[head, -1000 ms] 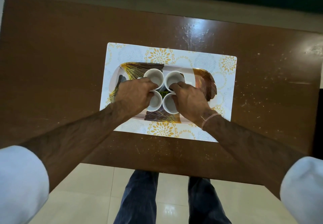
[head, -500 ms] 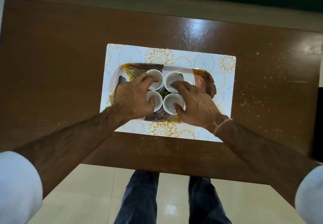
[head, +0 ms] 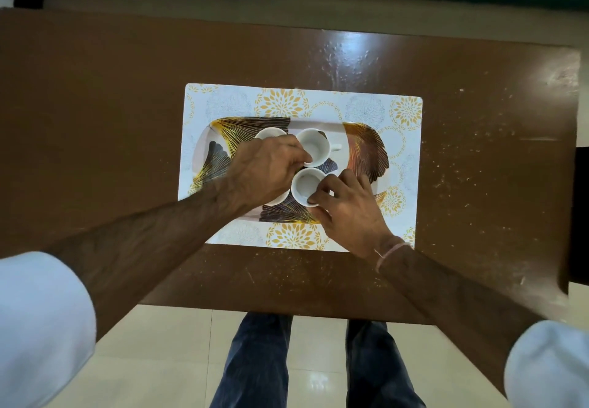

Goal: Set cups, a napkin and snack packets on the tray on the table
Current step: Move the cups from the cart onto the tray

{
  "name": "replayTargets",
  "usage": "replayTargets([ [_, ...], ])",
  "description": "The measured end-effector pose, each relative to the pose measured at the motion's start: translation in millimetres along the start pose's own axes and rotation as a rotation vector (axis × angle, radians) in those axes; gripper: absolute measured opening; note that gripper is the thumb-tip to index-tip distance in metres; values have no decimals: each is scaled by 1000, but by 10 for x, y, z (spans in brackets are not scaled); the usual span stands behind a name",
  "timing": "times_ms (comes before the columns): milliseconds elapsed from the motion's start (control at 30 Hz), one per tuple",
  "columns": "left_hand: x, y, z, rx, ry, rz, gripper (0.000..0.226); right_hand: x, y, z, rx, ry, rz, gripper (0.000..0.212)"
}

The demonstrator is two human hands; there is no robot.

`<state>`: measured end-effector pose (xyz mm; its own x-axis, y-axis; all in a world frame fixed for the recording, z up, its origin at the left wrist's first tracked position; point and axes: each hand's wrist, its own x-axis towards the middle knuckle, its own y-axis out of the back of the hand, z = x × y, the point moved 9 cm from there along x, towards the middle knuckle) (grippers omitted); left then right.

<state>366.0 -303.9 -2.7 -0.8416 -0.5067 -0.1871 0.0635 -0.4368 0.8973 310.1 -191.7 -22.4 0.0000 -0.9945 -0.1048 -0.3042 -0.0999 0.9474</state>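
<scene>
A tray (head: 366,149) with a dark and gold leaf pattern lies on a white placemat (head: 350,105) in the middle of the table. Several white cups stand clustered on it. My left hand (head: 264,168) lies over the left cups, and its fingertips pinch the near rim of the far right cup (head: 315,146). The far left cup (head: 269,133) and the near left cup (head: 279,199) show only as slivers around that hand. My right hand (head: 347,203) pinches the near right rim of the near right cup (head: 302,184). No napkin or snack packet is in view.
The brown wooden table (head: 95,105) has scattered crumbs on its right side and along its near edge. A dark object (head: 581,216) stands at the table's right end. My legs (head: 258,360) and a tiled floor show below the near edge.
My left hand has moved right across the left cups, onto the far right cup's rim. My right hand has drawn back toward me and closed on the near right cup's rim.
</scene>
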Motion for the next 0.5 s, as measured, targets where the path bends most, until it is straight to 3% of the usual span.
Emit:
replayTargets([
  [133, 25, 4, 9, -12, 9, -8, 26, 20, -6, -5, 44, -36, -17, 23],
  [267, 12, 139, 31, -117, 41, 127, 27, 16, 111, 62, 221, -89, 64, 46],
  [400, 148, 256, 35, -181, 130, 243, 27, 208, 399, 315, 298, -180, 233, 38],
  [500, 377, 244, 140, -176, 173, 236, 30, 384, 544, 665, 305, -308, 245, 41],
])
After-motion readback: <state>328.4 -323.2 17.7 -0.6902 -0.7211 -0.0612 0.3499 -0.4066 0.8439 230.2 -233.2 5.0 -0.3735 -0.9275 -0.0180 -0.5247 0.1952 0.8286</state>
